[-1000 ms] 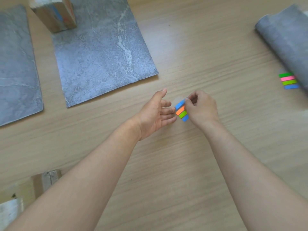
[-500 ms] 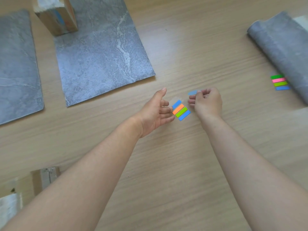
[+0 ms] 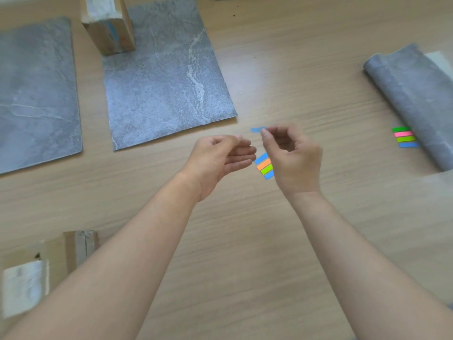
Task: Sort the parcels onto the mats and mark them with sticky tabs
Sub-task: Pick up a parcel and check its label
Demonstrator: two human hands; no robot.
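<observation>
Right hand [image 3: 294,158] pinches one blue tab [image 3: 257,130] by its end, presumably keeping the adhesive clear for the parcel [image 3: 107,28] standing on the middle mat [image 3: 166,89]. Left hand [image 3: 220,158] is loosely curled and empty. The tab pad [image 3: 263,165] lies on the desk [image 3: 245,241] between the hands.

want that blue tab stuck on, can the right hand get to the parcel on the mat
Probably yes: the right hand pinches the blue tab, and only bare mat and table lie between it and the parcel; the left hand sits lower, out of the way.
</observation>
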